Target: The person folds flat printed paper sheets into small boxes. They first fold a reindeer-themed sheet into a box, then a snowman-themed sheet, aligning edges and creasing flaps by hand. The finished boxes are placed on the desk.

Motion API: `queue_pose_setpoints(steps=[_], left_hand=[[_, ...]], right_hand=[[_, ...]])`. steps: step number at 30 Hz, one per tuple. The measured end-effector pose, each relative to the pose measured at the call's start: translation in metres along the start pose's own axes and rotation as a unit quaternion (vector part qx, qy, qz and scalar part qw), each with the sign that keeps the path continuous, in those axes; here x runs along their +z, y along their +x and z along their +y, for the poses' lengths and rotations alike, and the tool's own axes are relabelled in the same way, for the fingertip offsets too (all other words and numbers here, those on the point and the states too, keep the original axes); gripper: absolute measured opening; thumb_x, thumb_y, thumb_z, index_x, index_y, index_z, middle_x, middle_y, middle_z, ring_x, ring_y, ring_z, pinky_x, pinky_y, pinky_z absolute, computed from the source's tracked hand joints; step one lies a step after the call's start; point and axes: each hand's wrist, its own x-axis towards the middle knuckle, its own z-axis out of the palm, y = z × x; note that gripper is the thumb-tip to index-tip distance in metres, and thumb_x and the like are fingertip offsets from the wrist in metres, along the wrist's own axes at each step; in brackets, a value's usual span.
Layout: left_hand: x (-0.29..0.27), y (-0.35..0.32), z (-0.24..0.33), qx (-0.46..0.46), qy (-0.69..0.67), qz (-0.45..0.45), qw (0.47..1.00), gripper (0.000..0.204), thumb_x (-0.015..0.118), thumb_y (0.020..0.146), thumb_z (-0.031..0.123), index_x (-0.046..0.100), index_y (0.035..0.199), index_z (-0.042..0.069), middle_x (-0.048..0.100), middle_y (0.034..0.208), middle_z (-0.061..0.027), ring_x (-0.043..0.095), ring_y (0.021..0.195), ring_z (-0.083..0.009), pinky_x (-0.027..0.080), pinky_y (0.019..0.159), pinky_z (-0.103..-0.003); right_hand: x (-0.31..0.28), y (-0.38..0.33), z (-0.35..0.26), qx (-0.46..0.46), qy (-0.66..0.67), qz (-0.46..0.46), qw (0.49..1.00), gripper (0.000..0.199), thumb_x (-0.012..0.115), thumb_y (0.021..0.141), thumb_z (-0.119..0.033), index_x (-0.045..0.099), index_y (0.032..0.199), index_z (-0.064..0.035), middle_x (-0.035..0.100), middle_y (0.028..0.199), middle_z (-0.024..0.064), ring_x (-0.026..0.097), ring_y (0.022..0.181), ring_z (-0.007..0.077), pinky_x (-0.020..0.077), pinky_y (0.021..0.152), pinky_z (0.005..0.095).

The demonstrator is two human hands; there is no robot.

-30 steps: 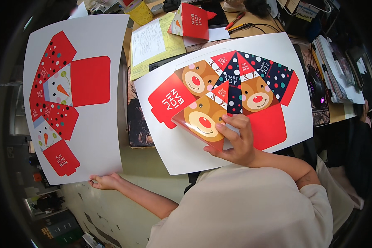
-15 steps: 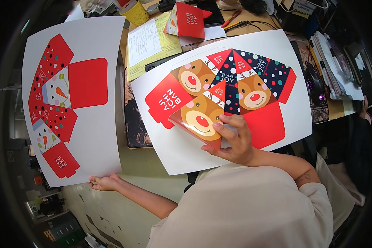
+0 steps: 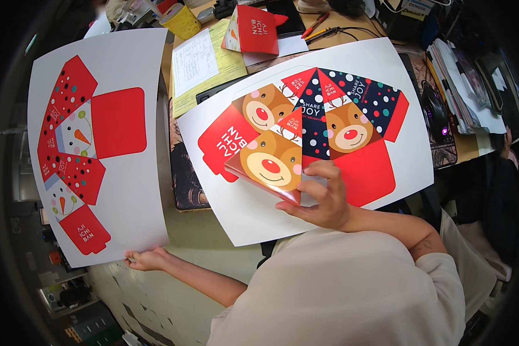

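My left hand (image 3: pixel 146 259) pinches the bottom edge of a large white printed sheet (image 3: pixel 138 202), held out at the left. It carries a flat box layout with snowman faces and red dotted panels. In my right hand (image 3: pixel 326 199) is a folded paper box (image 3: pixel 271 158) with a reindeer face and a pointed red top, gripped at its lower right corner between thumb and fingers. The box is tilted over a second white sheet (image 3: pixel 236 222), printed with a matching reindeer layout in red, brown and dark blue, which lies on the desk.
A folded red snowman box (image 3: pixel 256 30) stands at the back, by a yellow notepad (image 3: pixel 181 95) and a yellow cup (image 3: pixel 180 22). Pens (image 3: pixel 315 24) and cables lie behind the reindeer sheet. A mouse (image 3: pixel 437 112) and a stack of papers (image 3: pixel 457 86) are on the right.
The reindeer box has shifted slightly left and tipped, showing more of its base edge. My right hand moved with it. My left hand keeps its hold on the snowman sheet.
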Motion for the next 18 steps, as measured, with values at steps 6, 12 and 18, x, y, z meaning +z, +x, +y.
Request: queue_pose_setpoints(steps=[6,12,18], left_hand=[[-0.002,0.001,-0.003,0.007,-0.002,-0.005,1.0,0.023,0.053,0.098,0.017,0.046,0.116,0.004,0.055,0.111,-0.0131,0.056,0.096,-0.0237,0.051,0.083,-0.039],[-0.007,0.007,-0.007,0.021,0.011,-0.028,0.999,0.029,0.051,0.099,0.019,0.042,0.121,0.003,0.052,0.115,-0.0146,0.055,0.1,-0.0258,0.049,0.089,-0.04],[-0.008,0.01,-0.009,0.019,0.003,-0.023,1.0,0.027,0.052,0.098,0.018,0.044,0.119,0.004,0.053,0.113,-0.0139,0.055,0.098,-0.0244,0.05,0.086,-0.039]], right_hand=[[0.018,0.03,0.0,0.004,-0.044,-0.027,0.999,0.058,0.087,0.065,-0.023,0.049,0.106,-0.0098,0.05,0.111,0.0118,0.056,0.087,0.0249,0.0476,0.068,0.0347],[0.026,0.042,0.002,0.03,-0.048,-0.017,0.998,0.057,0.085,0.067,-0.019,0.049,0.109,-0.009,0.052,0.114,0.0109,0.057,0.091,0.0255,0.0496,0.071,0.0358],[-0.005,0.029,0.009,0.059,-0.063,0.001,0.996,0.054,0.082,0.069,-0.013,0.051,0.113,-0.0083,0.049,0.111,0.0115,0.056,0.093,0.0266,0.0509,0.069,0.0348]])
